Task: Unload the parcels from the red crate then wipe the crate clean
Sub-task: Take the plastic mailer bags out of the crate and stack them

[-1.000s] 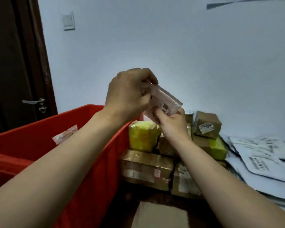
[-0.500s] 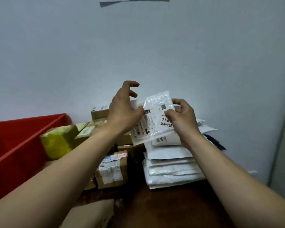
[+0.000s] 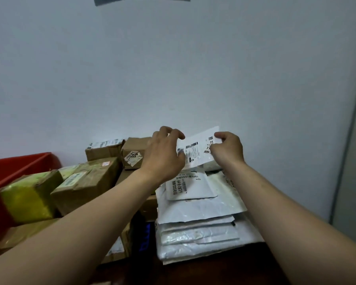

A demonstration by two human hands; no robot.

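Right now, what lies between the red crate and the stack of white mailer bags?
In the head view, a yellow-wrapped parcel and several brown cardboard boxes fill the stretch between the red crate and the white mailer stack.

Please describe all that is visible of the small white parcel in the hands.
The small white parcel is a flat plastic mailer bearing a label with barcodes and black print. It is tilted, above the stack of white mailers. The right hand pinches its right edge; the left hand grips its left edge.
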